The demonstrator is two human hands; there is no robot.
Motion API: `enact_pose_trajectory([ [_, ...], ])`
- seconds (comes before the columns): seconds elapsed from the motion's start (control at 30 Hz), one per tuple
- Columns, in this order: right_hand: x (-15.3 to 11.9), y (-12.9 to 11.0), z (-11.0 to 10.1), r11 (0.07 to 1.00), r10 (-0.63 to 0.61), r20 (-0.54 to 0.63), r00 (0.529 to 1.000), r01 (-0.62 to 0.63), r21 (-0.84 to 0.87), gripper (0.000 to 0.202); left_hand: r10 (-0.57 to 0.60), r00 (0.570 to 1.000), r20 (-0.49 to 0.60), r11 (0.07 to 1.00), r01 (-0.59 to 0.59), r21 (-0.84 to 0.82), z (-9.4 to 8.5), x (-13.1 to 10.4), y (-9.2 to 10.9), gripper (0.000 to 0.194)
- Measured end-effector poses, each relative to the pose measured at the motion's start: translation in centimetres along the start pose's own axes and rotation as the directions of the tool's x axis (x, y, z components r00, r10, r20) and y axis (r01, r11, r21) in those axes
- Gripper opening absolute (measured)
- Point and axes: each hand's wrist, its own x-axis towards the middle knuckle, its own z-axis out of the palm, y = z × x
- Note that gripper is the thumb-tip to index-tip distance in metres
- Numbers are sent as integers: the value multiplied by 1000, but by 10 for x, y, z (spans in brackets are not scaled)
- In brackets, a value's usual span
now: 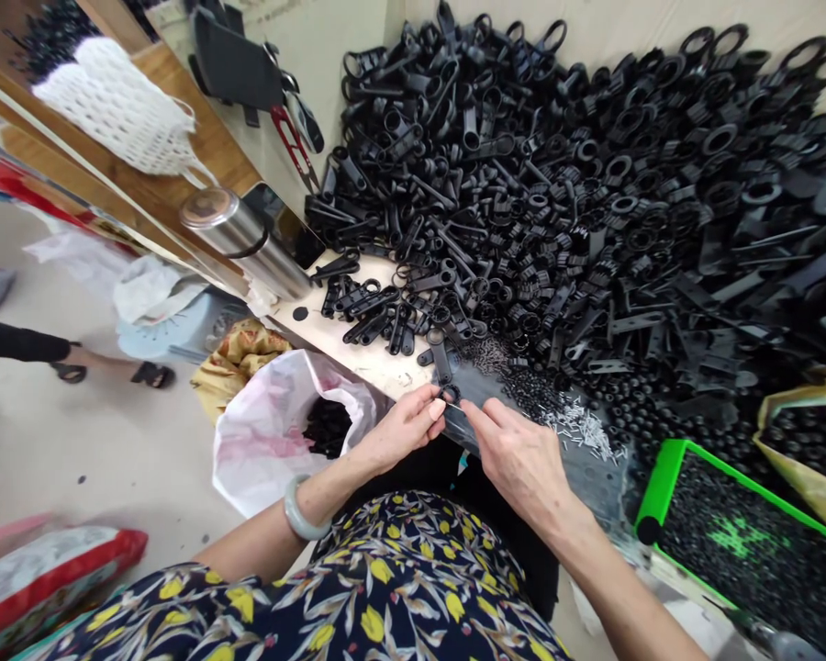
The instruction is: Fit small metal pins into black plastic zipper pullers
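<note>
My left hand (409, 424) is closed, its thumb and fingertips pinching a black plastic part with a ring-shaped end (449, 394). Close beside it, my right hand (519, 450) is closed in a pinch on a thin, pale metal pin (457, 407) that points at the ring. Whether the pin's tip is inside the part is too small to tell. Just beyond my fingertips, another black lever-shaped part (439, 353) lies at the bench edge. Small silver pins (585, 430) are heaped to the right of my right hand.
A large heap of black plastic parts (523, 184) covers the bench. Assembled-looking black pieces (378, 317) lie front left, near a steel flask (248, 243). A white sack (248, 450) stands below; a green-rimmed tray (671, 459) sits right. A person's leg (20, 341) shows far left.
</note>
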Motion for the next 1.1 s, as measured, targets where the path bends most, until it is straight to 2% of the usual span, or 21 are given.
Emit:
enact_pose_trajectory([
  [0.17, 1, 0, -1, 1000, 4, 22, 1000, -4, -7, 31, -10, 1000, -9, 1000, 10, 2, 1, 0, 0, 53],
  [0.37, 0, 1, -3, 993, -54, 46, 997, 59, -102, 36, -36, 999, -16, 999, 35, -36, 2, 0, -4, 54],
  [0.6, -5, 0, 1, 976, -130, 24, 991, 132, -171, 36, -116, 993, -18, 989, 114, -99, 3, 2, -4, 56],
  [0.8, -7, 0, 6, 961, -162, 63, 985, 172, -217, 42, -195, 981, -20, 966, 188, -176, 5, 3, 0, 55],
  [1.1, -6, -1, 2, 954, -163, 101, 981, 183, -239, 47, -165, 986, -7, 966, 160, -202, 5, 2, -1, 50],
])
